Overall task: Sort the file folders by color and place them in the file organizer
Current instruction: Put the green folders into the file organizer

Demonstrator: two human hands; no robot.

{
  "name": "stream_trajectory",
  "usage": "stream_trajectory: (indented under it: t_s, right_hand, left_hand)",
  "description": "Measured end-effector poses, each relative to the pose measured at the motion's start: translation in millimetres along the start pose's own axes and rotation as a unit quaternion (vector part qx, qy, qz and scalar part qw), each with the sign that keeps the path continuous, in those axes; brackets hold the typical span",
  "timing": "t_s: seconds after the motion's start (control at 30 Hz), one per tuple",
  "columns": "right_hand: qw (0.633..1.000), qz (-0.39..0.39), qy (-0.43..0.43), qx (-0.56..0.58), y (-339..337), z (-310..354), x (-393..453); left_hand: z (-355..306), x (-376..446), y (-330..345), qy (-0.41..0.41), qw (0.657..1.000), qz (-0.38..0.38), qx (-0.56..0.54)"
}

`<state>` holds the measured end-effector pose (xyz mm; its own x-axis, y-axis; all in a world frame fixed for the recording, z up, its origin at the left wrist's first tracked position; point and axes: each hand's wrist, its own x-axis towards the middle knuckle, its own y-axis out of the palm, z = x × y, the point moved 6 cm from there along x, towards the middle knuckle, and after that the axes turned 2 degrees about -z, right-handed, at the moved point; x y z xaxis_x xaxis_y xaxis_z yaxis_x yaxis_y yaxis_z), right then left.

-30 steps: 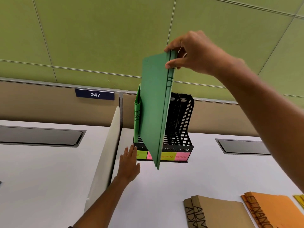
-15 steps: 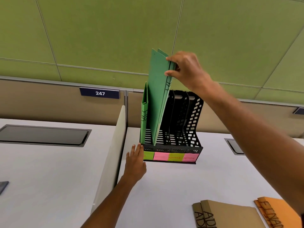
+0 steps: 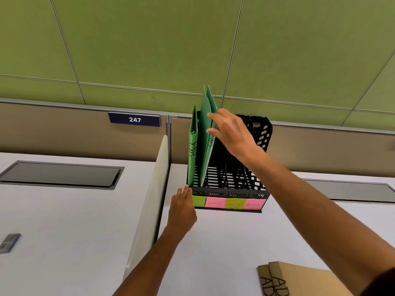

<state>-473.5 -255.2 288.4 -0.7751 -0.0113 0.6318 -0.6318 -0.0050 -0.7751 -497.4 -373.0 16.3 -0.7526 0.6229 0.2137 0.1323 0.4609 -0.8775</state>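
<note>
Nearest the camera, at the lower right, a tan cardboard file folder [image 3: 299, 280] with black block lettering on its spine is seen lying flat on the white bench [image 3: 213, 253]. Off at the left edge, a small grey object [image 3: 9, 242] is spotted on the neighbouring desk surface, too blurred to be made out.

Further in, the left hand [image 3: 182, 207] is laid flat on the bench, fingers straight and close together, the fingertips brought right up against the front left corner of the black perforated plastic file organizer [image 3: 241, 182]. Nothing is gripped by it. A white divider panel [image 3: 149, 199] is seen standing just to its left.

Along the organizer's front lip, four sticky labels [image 3: 229, 203] are stuck in a row: lime, pink, lime, pink. Their writing cannot be read.

In the leftmost slot, a light green file folder [image 3: 193, 146] is stood upright. Just beside it to the right, a darker green file folder [image 3: 205, 135] is seen standing in the organizer, leaning a little, its lower end down at the slotted base. The right hand [image 3: 232, 133] is held against that folder's upper edge, fingers loosely extended and touching it; a firm pinch is not shown.

Behind, a blue nameplate marked 247 [image 3: 134, 119] is fixed to the tan partition [image 3: 64, 129], and green wall panels [image 3: 149, 50] are seen above.
</note>
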Motion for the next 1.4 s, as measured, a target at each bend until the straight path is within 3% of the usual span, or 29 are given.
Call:
stream_trajectory:
  t_s: [0.27, 0.7, 0.83, 1.0, 1.4]
  right_hand:
    - [0.999, 0.040, 0.006, -0.017, 42.8, 5.1, -28.3]
    - [0.994, 0.066, 0.077, -0.038, 48.4, 2.3, -71.2]
    - [0.991, 0.063, 0.109, -0.039, 50.9, 0.5, -117.2]
    - [0.976, 0.115, 0.185, -0.012, 68.1, -5.6, -191.4]
    - [0.928, 0.171, 0.327, -0.049, 58.1, -17.1, -362.6]
  left_hand:
    - [1.1, 1.5, 0.3, -0.008, 1.000, 0.022, 0.002]
    - [1.0, -17.3, 6.0, 0.008, 0.996, 0.080, 0.037]
    - [-4.5, -29.8, 6.4, 0.015, 0.998, 0.057, 0.034]
    - [-19.6, -47.4, 6.5, 0.029, 0.999, 0.032, 0.031]
    - [-75.9, -105.3, 49.9, 0.045, 0.994, 0.102, 0.023]
